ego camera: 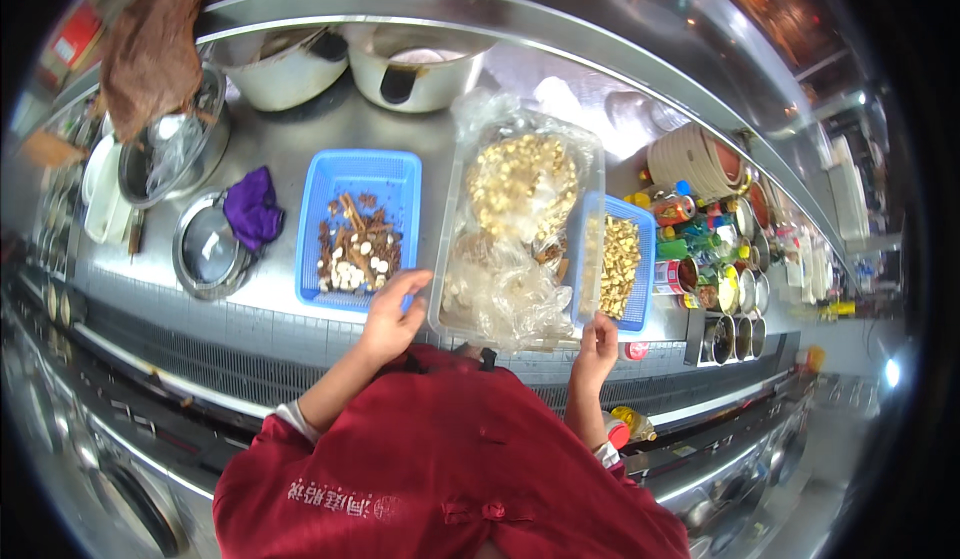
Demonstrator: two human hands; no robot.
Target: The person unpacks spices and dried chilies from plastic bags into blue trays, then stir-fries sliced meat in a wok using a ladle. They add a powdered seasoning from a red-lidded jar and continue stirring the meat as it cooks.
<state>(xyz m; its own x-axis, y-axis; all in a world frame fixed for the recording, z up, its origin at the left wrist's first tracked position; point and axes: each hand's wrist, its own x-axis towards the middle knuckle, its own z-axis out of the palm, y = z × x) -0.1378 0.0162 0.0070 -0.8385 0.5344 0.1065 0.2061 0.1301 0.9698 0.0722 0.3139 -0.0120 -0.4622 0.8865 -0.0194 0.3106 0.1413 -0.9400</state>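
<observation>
A clear plastic tub (517, 120) lies before me on the steel counter. In it are a clear bag of pale yellow chopped dried pieces (521, 184) and crumpled clear plastic bags (502, 293). My left hand (394, 319) is by the tub's left edge, thumb and fingers apart, holding nothing; whether a fingertip touches the rim is unclear. My right hand (596, 353) has its fingers curled at the near right corner; its grip cannot be made out. Left of the tub, a blue plastic basket (364, 158) holds brown dried spices (360, 221) and white pieces (356, 266).
A second blue basket (641, 259) with yellow chopped pieces (619, 266) sits partly behind the tub's right wall. Two large metal pots (289, 79) stand at the back. A purple cloth (255, 206) lies against a round pan (210, 248). Bottles and jars (697, 240) crowd the right.
</observation>
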